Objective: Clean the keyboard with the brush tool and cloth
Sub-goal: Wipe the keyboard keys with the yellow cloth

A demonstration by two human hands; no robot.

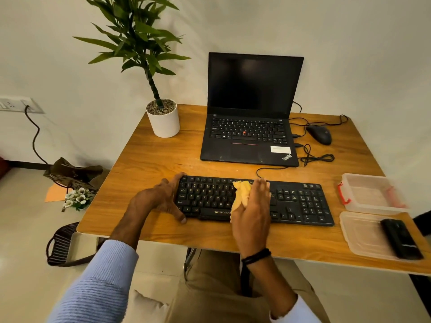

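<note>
The keyboard (300, 201) lies with its long axis left-right. The left hand (163, 199) clamps its left end, and the right hand (254, 210) grips the bunched cloth (241, 194) on the middle keys.

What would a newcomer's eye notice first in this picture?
Probably the yellow cloth, bright against the black keyboard, where the right hand holds it on the keys. The left hand grips the keyboard's left end. Behind stands an open laptop with a dark screen, a potted plant to its left.
</note>
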